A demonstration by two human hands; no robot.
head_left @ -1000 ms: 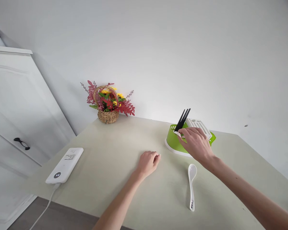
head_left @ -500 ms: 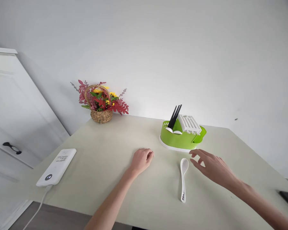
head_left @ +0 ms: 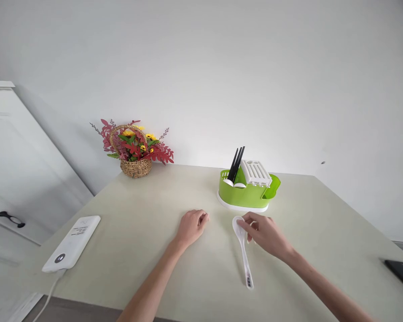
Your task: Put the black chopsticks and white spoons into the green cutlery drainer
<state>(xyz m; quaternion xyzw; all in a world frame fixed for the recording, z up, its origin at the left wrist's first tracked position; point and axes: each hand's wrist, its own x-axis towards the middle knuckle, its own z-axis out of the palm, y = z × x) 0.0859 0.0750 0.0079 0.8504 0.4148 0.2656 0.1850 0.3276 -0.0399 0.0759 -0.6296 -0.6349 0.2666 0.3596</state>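
Observation:
My right hand (head_left: 263, 231) pinches the bowl end of a white spoon (head_left: 244, 257), thumb over the bowl's inner side. The spoon's handle points toward me, with dark marks near its tip; whether it touches the table is unclear. Curled into a loose fist, my left hand (head_left: 192, 227) rests on the table to the left of the spoon, and nothing shows in it. Just beyond the right hand stands a green cutlery holder (head_left: 243, 196) on a white base, with a white slotted rack on top. Black chopsticks (head_left: 236, 164) and white spoon ends (head_left: 239, 185) stick out of its left part.
A wicker basket of artificial flowers (head_left: 136, 168) stands at the back left by the wall. At the left edge lies a white power bank (head_left: 72, 243) with a cable. A black phone-like object (head_left: 402, 273) lies at the far right. A white cabinet (head_left: 20, 170) stands left of the table.
My right hand has moved left to the spoon and closed on its bowl end. The spoon is turned slightly. The view has shifted a little; my left hand remains in a fist.

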